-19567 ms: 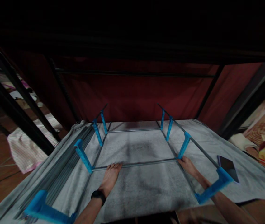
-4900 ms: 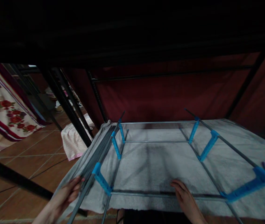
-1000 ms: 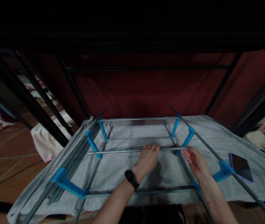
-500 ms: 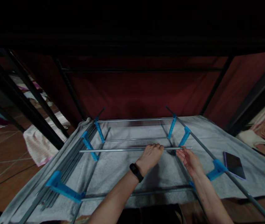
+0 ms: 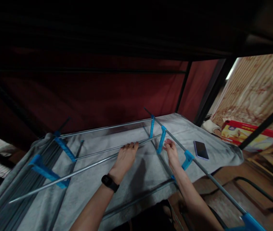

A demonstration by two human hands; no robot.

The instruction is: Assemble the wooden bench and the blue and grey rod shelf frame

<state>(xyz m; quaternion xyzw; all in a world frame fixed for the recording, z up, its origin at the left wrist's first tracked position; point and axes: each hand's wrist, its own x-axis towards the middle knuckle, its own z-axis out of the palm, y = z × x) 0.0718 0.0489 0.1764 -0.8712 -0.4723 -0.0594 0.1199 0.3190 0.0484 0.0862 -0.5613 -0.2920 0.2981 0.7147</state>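
Note:
My left hand (image 5: 127, 158), wearing a black wristband (image 5: 110, 183), is closed around a slim metal tube (image 5: 85, 168). The tube slants from the lower left up to a blue plastic bracket (image 5: 161, 140) on the right side rail (image 5: 174, 138). My right hand (image 5: 171, 152) is at the right edge of that bracket, its fingers curled in against it; the fingertips are partly hidden. On the left, the tube's free end passes over another blue bracket (image 5: 45, 172). Crossbars (image 5: 107, 129) join the two sides of the frame farther back.
A bundle of grey tubes (image 5: 29, 195) lies along the left side. The frame rests on a grey blanket (image 5: 136, 179), with a phone (image 5: 201, 149) to the right. Black metal posts (image 5: 183, 86) stand before a red cloth (image 5: 117, 96). A red and yellow box (image 5: 247, 134) is at the far right.
The view has turned to the right. The tube, level before, now slants, its right end raised to the bracket. My right hand has left the tube and is at the bracket.

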